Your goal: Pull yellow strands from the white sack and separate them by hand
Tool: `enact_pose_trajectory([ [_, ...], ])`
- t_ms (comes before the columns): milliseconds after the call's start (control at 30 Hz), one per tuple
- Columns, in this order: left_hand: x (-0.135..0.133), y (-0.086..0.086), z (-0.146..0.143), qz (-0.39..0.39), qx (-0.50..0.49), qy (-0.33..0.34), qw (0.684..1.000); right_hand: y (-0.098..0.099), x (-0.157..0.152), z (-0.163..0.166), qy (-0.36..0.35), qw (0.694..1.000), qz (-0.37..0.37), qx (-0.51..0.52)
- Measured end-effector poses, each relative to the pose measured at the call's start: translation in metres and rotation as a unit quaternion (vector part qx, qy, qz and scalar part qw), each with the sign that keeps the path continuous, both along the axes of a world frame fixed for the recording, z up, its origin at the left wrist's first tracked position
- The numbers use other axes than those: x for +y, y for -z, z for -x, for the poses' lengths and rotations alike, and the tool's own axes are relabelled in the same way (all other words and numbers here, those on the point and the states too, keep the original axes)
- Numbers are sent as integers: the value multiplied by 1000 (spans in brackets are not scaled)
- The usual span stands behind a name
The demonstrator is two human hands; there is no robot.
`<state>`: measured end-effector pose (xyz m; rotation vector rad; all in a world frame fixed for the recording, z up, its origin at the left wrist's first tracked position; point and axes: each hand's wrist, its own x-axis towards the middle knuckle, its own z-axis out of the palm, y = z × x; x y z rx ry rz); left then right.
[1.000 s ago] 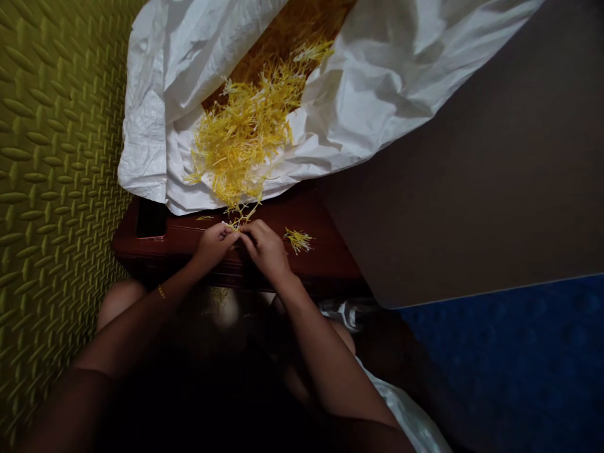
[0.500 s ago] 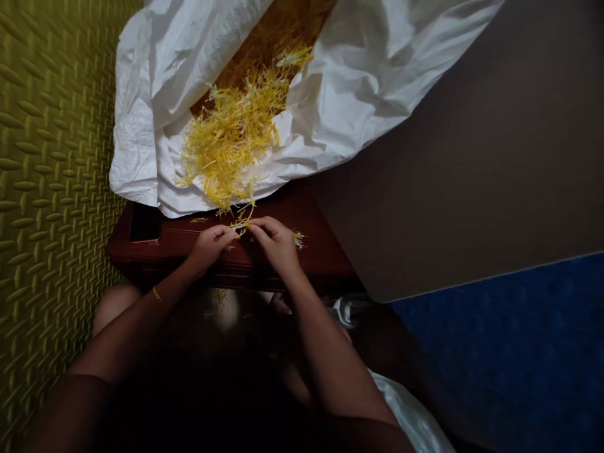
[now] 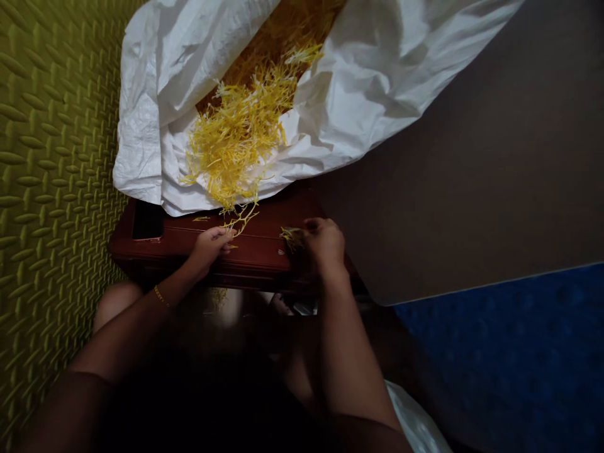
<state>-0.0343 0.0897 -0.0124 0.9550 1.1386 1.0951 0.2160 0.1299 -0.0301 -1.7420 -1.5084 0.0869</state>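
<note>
A heap of thin yellow petal-like strands (image 3: 231,145) lies on a white woven sack (image 3: 155,113), which is spread over the edge of a dark red wooden surface (image 3: 257,255). My left hand (image 3: 210,246) rests on the wood, its fingertips pinching a thin yellow sprig (image 3: 243,220) that trails up towards the heap. My right hand (image 3: 323,245) sits further right, its curled fingers closed at a small yellow bunch (image 3: 291,238). Part of that bunch is hidden by the fingers. A gold bracelet (image 3: 161,296) circles my left wrist.
A green diamond-patterned mat (image 3: 56,157) lines the left side. A grey-brown board (image 3: 462,157) fills the right, above a blue dimpled mat (image 3: 500,352). Below the wood, my knee (image 3: 116,305) and a white cloth (image 3: 415,425) show.
My right hand has left the left hand and moved right onto the small yellow bunch. The two hands are now apart, and the sprig stays with my left hand.
</note>
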Motion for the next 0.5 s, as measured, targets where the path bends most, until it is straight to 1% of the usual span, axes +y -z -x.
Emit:
enact_pose_trajectory([
  [67,-1,0,-1,-3,-3,-5,1000,-3,-4,13,-17,999,-31,17],
  [133,-1,0,-2,-9,-7,-5,1000,-8,-11,35,-75,992,-54,84],
  [167,-1,0,-3,-13,-11,-1,1000,-10,-14,47,-116,983,-45,132],
  [200,-1,2,-4,-17,-14,6,1000,-11,-17,60,-157,970,-22,184],
  [267,-2,5,-5,-27,-11,21,999,-11,-23,81,-219,933,47,283],
  [333,-2,8,-5,-44,11,42,998,-10,-26,95,-250,894,102,357],
  [400,-1,11,-5,-74,44,68,994,-9,-27,101,-264,866,118,408],
  [467,-1,11,-2,-99,69,99,988,-8,-26,101,-275,845,117,443],
  [500,0,9,-1,-99,77,111,986,-9,-25,99,-277,838,119,454],
])
